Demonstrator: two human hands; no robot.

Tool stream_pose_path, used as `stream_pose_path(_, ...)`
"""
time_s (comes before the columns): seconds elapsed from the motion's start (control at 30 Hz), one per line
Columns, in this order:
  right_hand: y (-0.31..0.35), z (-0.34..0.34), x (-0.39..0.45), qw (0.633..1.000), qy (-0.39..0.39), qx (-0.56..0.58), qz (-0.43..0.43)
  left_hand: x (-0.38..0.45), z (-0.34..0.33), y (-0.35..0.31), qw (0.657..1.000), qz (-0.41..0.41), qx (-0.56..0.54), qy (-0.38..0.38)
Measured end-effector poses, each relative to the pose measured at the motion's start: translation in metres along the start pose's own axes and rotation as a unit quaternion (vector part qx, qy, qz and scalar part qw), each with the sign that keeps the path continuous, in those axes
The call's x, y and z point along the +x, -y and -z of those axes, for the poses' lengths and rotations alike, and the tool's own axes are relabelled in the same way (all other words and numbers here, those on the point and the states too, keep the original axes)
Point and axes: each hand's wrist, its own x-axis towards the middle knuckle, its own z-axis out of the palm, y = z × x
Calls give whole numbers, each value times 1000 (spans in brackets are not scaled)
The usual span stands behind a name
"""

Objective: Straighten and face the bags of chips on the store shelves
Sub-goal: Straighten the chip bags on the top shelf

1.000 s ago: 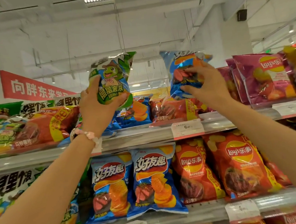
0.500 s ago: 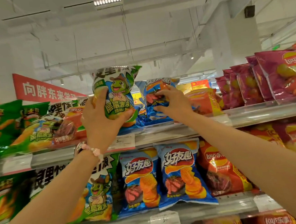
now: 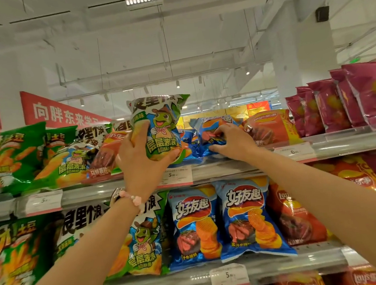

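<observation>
I have my left hand point(image 3: 142, 163) wrapped around the green frog bag point(image 3: 160, 126), upright above the top shelf rail point(image 3: 343, 144). My right hand point(image 3: 230, 141) pinches the blue bag point(image 3: 213, 128) lying flat just behind that rail. Neither is faced yet. Left of the frog bag, the green bags point(image 3: 18, 156) slump crooked; below the rail, the blue pair point(image 3: 222, 219) already faces out.
</observation>
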Motion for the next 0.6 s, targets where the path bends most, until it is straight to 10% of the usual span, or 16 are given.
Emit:
stream_pose_path(0.13, 21, 3, -11, 998, -43, -28, -44, -1, -7, -4, 1000, -10, -11, -9)
stream_pose_path(0.3, 75, 12, -17, 874, 7, 476, -101, -4, -14, -15, 998, -45, -26, -35)
stream_pose_path(0.6, 99, 1, -16, 841, 46, 530, -101, -11, -17, -27, 997, -36, -28, -57)
